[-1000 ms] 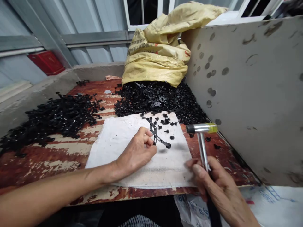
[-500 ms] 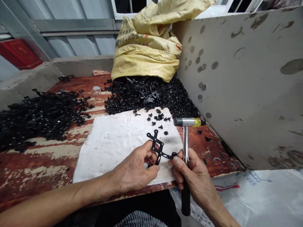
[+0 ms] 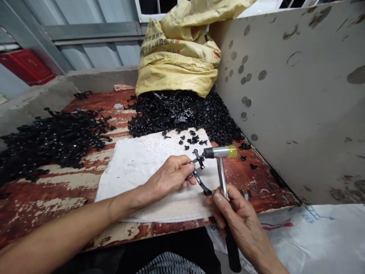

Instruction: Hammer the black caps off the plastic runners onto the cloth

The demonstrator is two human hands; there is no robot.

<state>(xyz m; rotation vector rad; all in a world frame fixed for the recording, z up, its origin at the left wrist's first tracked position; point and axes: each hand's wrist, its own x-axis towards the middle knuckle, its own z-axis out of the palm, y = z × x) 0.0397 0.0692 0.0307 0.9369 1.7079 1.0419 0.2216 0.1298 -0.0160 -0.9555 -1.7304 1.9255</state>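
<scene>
Over the white cloth [image 3: 137, 194], my left hand [image 3: 171, 173] pinches a black linkage of crossed, riveted bars [image 3: 202, 182] between thumb and fingers. The curved lower arm of the linkage points toward my right hand [image 3: 238, 213], its round end close to the fingertips; I cannot tell whether they touch. My right hand is wrapped round a mallet [image 3: 221, 173] with a metal shaft, a black grip and a head that is black at one end, yellow at the other. The mallet head stands upright beside the linkage's top. Several small black round-headed pegs [image 3: 194, 139] lie on the cloth's far part.
A yellow woven sack [image 3: 176, 72] spills a heap of black parts [image 3: 182, 114] behind the cloth. Another pile of black linkages [image 3: 59, 137] lies at the left on the worn red tabletop [image 3: 65, 205]. A spotted grey board [image 3: 299, 114] walls the right side.
My left hand has moved right and up, turning the linkage so its curved arm slants downward. The mallet has tilted, its grip swinging right and its head dropping slightly.
</scene>
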